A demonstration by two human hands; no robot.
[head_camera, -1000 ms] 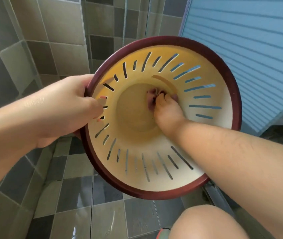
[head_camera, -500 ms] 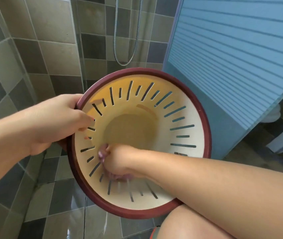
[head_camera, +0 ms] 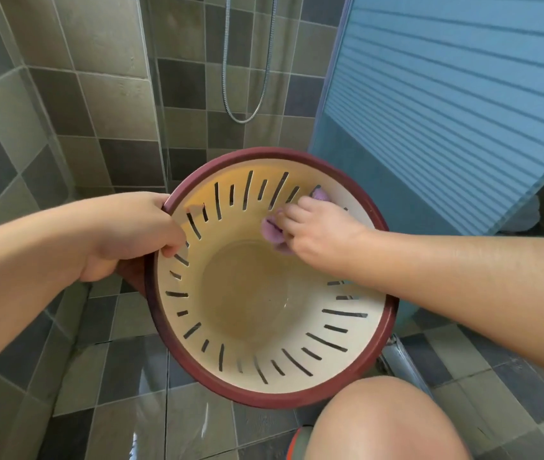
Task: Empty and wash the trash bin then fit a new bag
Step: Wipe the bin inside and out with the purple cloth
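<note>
The trash bin [head_camera: 357, 376] is cream inside with a dark red rim and slotted walls, tilted with its mouth facing me, held above the wet tiled floor. My left hand [head_camera: 131, 234] grips the rim at its upper left, thumb inside the wall. My right hand [head_camera: 320, 227] reaches into the bin and presses a small purple cloth [head_camera: 272, 232] against the upper right inner wall, fingers curled over it. The bin's round bottom looks wet and holds nothing.
A tiled shower corner rises behind the bin, with a metal shower hose [head_camera: 247, 94] hanging on the wall. A blue ribbed door [head_camera: 446, 111] stands at right. My bare knee [head_camera: 386, 423] is at the lower right, close under the bin's rim.
My right hand with the cloth went from the bin's bottom to the lower left wall and now to the upper right wall. The bin has dropped lower in view.
</note>
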